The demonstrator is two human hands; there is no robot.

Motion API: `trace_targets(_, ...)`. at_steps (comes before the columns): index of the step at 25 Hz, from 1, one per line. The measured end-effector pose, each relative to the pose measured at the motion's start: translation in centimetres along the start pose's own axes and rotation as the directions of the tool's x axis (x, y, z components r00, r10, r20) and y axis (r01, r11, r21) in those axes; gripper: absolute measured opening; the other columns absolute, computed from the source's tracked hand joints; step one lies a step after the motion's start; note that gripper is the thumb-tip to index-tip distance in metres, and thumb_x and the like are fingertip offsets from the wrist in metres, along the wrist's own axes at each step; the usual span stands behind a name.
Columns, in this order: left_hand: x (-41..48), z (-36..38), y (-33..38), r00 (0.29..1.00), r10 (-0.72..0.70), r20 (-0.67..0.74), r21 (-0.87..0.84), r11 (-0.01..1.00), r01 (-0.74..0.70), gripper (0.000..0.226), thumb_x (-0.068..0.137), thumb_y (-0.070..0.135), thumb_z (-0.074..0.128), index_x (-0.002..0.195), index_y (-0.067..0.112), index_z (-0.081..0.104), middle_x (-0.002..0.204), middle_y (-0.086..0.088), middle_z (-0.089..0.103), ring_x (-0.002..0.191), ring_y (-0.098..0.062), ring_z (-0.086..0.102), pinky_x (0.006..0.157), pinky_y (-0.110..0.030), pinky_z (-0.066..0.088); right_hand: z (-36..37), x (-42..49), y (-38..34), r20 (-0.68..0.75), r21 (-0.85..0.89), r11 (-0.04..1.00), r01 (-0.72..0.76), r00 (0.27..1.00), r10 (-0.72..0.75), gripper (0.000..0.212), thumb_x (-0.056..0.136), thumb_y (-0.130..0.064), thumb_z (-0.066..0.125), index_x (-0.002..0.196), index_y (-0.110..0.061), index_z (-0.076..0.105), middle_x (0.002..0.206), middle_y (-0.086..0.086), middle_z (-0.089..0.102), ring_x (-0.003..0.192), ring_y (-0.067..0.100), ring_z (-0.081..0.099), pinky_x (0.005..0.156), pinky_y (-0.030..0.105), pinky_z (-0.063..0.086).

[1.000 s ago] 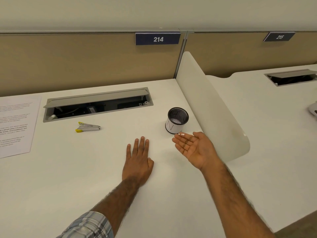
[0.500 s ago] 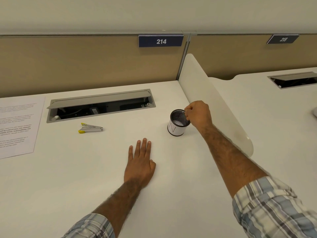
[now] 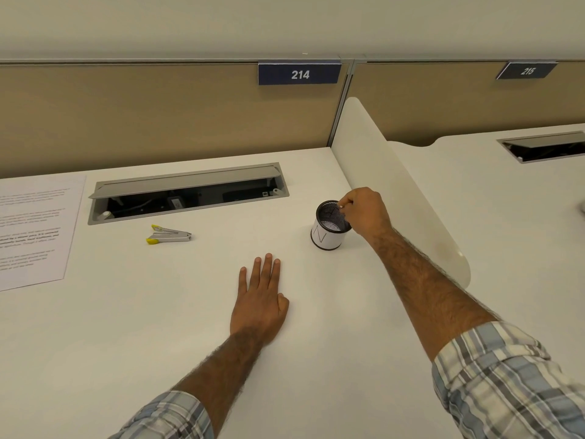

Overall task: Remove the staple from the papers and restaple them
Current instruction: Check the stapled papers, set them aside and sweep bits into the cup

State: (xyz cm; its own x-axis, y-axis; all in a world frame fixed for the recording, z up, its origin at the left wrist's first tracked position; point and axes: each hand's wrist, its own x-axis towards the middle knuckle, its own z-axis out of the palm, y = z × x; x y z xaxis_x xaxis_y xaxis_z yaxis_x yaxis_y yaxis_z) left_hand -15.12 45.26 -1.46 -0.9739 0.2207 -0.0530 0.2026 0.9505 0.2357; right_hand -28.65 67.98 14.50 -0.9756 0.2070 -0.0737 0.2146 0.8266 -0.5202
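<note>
Right, the left hand (image 3: 261,299) lies flat, palm down, on the white desk top (image 3: 126,337), its four fingers straight and pressed close together and its thumb tucked in against the side. Over to the right hand (image 3: 364,213): it hangs at the far rim of the black mesh cup with a white paper band marked N (image 3: 326,239), its fingers curled in and their tips bunched together just over the cup's mouth. A tiny white speck (image 3: 341,205) shows at those fingertips, too small to say what it is or whether it is pinched.

And the white printed papers (image 3: 31,229)? They lie flat at the far left edge of the desk, well apart from both hands, with nothing on them. Between papers and cup, nearer the papers, sits the small silver metal tool with yellow tips (image 3: 169,235), on its side, untouched; stapler or remover, it cannot be told.

Behind it the grey metal cable hatch (image 3: 186,194) stands open in the desk. A white curved divider panel (image 3: 395,185) rises just beside the cup. Both forearms are bare below checked sleeves.
</note>
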Motion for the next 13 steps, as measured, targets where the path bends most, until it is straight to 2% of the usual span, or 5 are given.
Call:
trace_targets(6,0.0,0.0,0.0,1.0,0.0,0.003,-0.001,1.0,0.0,0.074,0.096,0.034,0.02,0.166,0.016,0.003,0.175,-0.005,-0.002,0.162,-0.026,-0.001,0.13,-0.054,0.006,-0.2,-0.4,-0.3,-0.041,-0.085,0.996,0.017,0.999,-0.02,0.027,0.088,-0.004,0.053,0.089,-0.02,0.075,0.093,0.002,0.074,0.08,0.024,0.069,0.066,0.029,0.053)
trace_targets(9,0.0,0.0,0.0,1.0,0.004,0.01,-0.001,1.0,-0.004,0.074,0.096,0.035,0.018,0.166,0.016,0.001,0.174,-0.005,-0.005,0.161,-0.026,-0.004,0.13,-0.053,0.003,-0.3,-0.7,-0.6,-0.047,-0.162,0.986,0.045,0.997,-0.054,0.023,0.089,-0.007,0.056,0.088,-0.021,0.074,0.093,0.001,0.074,0.079,0.022,0.066,0.065,0.03,0.053)
trace_targets(11,0.0,0.0,0.0,1.0,0.003,0.014,0.003,1.0,-0.003,0.074,0.096,0.035,0.017,0.166,0.016,-0.002,0.174,-0.004,-0.007,0.161,-0.025,-0.005,0.13,-0.053,0.002,-0.3,-1.0,-0.9,-0.056,-0.198,0.979,0.044,0.997,-0.056,0.009,0.09,-0.016,0.064,0.085,-0.02,0.069,0.089,-0.001,0.071,0.078,0.021,0.065,0.065,0.031,0.052)
trace_targets(13,0.0,0.0,-0.1,1.0,0.001,0.012,0.0,1.0,-0.001,0.074,0.096,0.035,0.018,0.166,0.017,-0.002,0.174,-0.004,-0.008,0.161,-0.025,-0.005,0.13,-0.053,0.001,-0.5,-1.4,-1.2,-0.095,-0.197,0.979,0.057,0.992,-0.077,0.014,0.089,-0.027,0.07,0.081,-0.019,0.062,0.085,-0.002,0.066,0.077,0.021,0.062,0.066,0.033,0.05)
